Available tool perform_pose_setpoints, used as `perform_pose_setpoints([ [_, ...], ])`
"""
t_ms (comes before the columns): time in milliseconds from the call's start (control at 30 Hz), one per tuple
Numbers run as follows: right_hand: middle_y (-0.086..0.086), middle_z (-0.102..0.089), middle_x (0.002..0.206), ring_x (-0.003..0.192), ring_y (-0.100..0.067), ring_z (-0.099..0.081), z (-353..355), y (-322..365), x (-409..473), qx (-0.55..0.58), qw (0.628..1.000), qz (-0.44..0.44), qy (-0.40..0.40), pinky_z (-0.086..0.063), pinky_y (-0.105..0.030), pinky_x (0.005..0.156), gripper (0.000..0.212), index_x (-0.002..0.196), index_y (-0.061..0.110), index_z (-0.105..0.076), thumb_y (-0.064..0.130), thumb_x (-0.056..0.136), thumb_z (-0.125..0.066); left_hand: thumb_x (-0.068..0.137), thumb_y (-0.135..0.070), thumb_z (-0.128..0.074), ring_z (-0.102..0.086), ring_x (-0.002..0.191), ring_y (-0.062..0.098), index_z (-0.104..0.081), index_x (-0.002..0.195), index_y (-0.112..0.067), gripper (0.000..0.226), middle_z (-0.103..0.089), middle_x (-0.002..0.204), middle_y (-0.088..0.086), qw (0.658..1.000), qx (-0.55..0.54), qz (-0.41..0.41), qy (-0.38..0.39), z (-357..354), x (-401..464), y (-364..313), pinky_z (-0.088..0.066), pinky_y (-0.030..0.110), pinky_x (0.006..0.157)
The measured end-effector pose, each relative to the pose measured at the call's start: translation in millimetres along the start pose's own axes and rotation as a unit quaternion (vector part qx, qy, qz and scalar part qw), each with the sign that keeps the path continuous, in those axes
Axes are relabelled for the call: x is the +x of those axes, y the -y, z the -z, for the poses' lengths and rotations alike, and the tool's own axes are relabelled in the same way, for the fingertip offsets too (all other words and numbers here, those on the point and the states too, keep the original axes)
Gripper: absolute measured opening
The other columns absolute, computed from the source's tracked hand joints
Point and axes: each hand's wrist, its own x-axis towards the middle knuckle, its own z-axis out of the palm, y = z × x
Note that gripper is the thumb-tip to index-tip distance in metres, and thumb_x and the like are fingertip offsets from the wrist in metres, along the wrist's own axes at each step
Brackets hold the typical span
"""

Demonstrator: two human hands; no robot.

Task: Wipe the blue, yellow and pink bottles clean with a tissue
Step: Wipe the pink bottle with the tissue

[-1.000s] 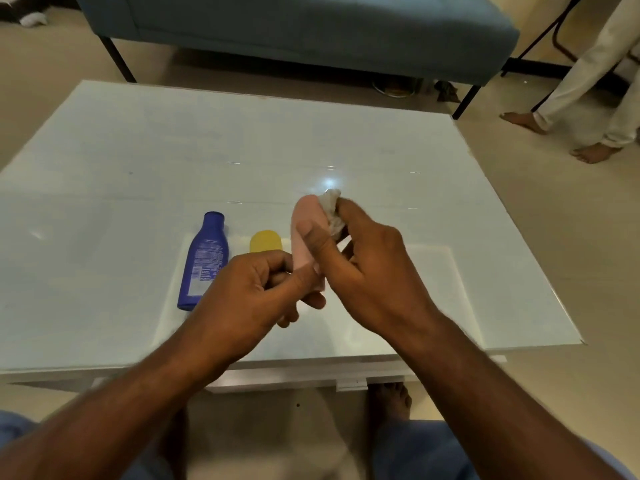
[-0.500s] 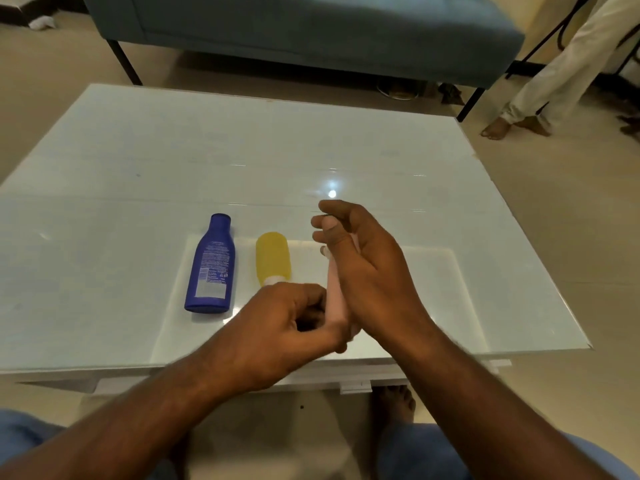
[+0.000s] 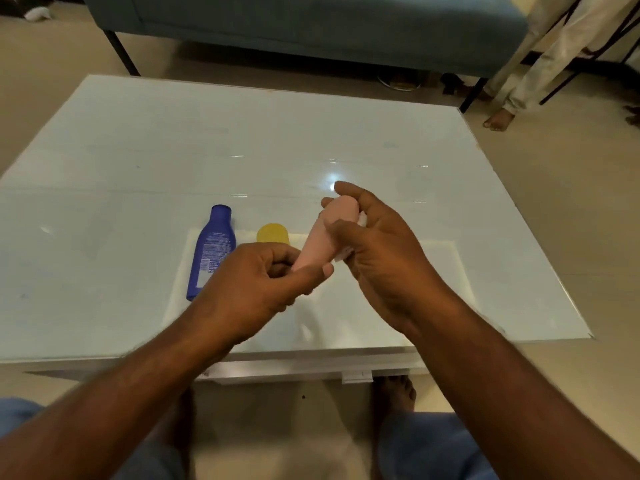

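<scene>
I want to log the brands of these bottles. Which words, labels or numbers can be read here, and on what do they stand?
Nothing can be quoted.
blue bottle: white print and a pale label patch, too small and blurred to read.
pink bottle, held in both hands: no print shows.
yellow bottle: mostly hidden, no print shows.
tissue: no text.
</scene>
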Motion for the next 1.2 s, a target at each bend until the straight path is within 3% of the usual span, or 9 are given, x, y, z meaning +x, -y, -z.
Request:
perform_pose_setpoints([
  [100, 0.005, -0.063, 0.139, 0.121, -0.014, -0.065, 8, 3, -2, -0.104, 0.993, 0.038, -0.05, -0.059, -0.039, 0.103, 0.044, 0.141, 0.035, -0.06, 0.025, 0.099, -0.071, 0.079, -0.057, -0.068, -0.07, 0.08, 0.008, -0.073, 0.101, -0.031, 0.035, -0.075, 0.087, -0.008, 0.999, -0.008, -0.005, -0.045, 9, 5, 1, -0.059, 0.024, 0.07],
  [200, 0.0, -0.074, 0.111, 0.076, -0.001, -0.072, 14, 7, -3, -0.161, 0.985, 0.044, -0.053, -0.06, -0.024, 0.072, 0.035, 0.129, 0.026, -0.066, 0.035, 0.097, -0.075, 0.085, -0.047, -0.067, -0.071, 0.093, 0.01, -0.069, 0.113, -0.033, 0.031, -0.074, 0.1, -0.008, 0.99, -0.115, 0.007, -0.078, 17, 12, 2, -0.059, 0.021, 0.075],
  [267, 0.003, -0.077, 0.092, 0.061, 0.0, -0.066, 14, 7, -5, -0.219, 0.975, 0.026, -0.018, -0.051, -0.024, 0.065, 0.03, 0.121, 0.023, -0.068, 0.042, 0.098, -0.071, 0.087, -0.047, -0.065, -0.071, 0.098, 0.013, -0.069, 0.118, -0.03, 0.036, -0.074, 0.107, -0.006, 0.982, -0.169, 0.011, -0.088, 20, 15, 3, -0.06, 0.027, 0.083],
  [433, -0.003, -0.073, 0.09, 0.086, -0.02, -0.069, 5, 3, -10, -0.325, 0.946, 0.019, -0.01, -0.058, -0.045, 0.085, 0.054, 0.1, 0.017, -0.069, 0.065, 0.104, -0.043, 0.09, -0.042, -0.064, -0.071, 0.091, 0.015, -0.069, 0.122, -0.029, 0.035, -0.074, 0.106, -0.004, 0.989, -0.136, -0.031, -0.055, 19, 12, 0, -0.061, 0.031, 0.082],
  [567, -0.005, -0.073, 0.093, 0.09, -0.021, -0.069, 5, 6, -8, -0.294, 0.954, -0.02, -0.047, -0.058, -0.046, 0.092, 0.07, 0.1, 0.018, -0.072, 0.072, 0.103, -0.029, 0.088, -0.031, -0.07, -0.071, 0.096, 0.015, -0.068, 0.124, -0.029, 0.036, -0.073, 0.11, -0.01, 0.991, -0.109, -0.08, -0.006, 13, 5, -4, -0.059, 0.024, 0.076],
  [700, 0.0, -0.064, 0.078, 0.074, -0.016, -0.06, 7, 6, -7, -0.274, 0.96, -0.031, -0.043, -0.049, -0.036, 0.076, 0.067, 0.083, 0.017, -0.066, 0.071, 0.104, -0.03, 0.084, -0.026, -0.074, -0.067, 0.107, 0.014, -0.067, 0.122, -0.034, 0.039, -0.065, 0.123, -0.014, 0.991, -0.095, -0.089, 0.038, 13, 3, -4, -0.059, 0.024, 0.082],
  [833, -0.003, -0.061, 0.073, 0.068, -0.018, -0.056, 7, 1, -2, -0.224, 0.973, -0.015, -0.043, -0.046, -0.038, 0.07, 0.055, 0.094, 0.009, -0.071, 0.059, 0.105, -0.051, 0.085, -0.008, -0.074, -0.065, 0.111, 0.01, -0.067, 0.121, -0.034, 0.045, -0.062, 0.125, -0.013, 0.991, -0.082, -0.092, 0.046, 11, 1, 0, -0.058, 0.022, 0.083],
  [1000, -0.002, -0.072, 0.08, 0.058, -0.008, -0.063, 6, 1, 0, -0.172, 0.984, 0.034, -0.041, -0.058, -0.034, 0.071, 0.033, 0.107, 0.016, -0.072, 0.046, 0.105, -0.059, 0.082, -0.028, -0.079, -0.068, 0.112, 0.022, -0.062, 0.129, -0.029, 0.05, -0.068, 0.123, -0.002, 0.982, -0.179, -0.027, 0.048, 8, 3, 3, -0.054, 0.043, 0.099],
  [1200, 0.011, -0.064, 0.07, 0.042, -0.011, -0.062, 10, 2, -2, -0.286, 0.955, 0.064, -0.048, -0.048, -0.023, 0.046, 0.031, 0.107, 0.014, -0.074, 0.032, 0.112, -0.049, 0.091, -0.022, -0.065, -0.076, 0.085, 0.022, -0.064, 0.127, -0.014, 0.037, -0.071, 0.104, 0.011, 0.985, -0.154, -0.018, 0.075, 5, 0, 0, -0.061, 0.03, 0.078],
])
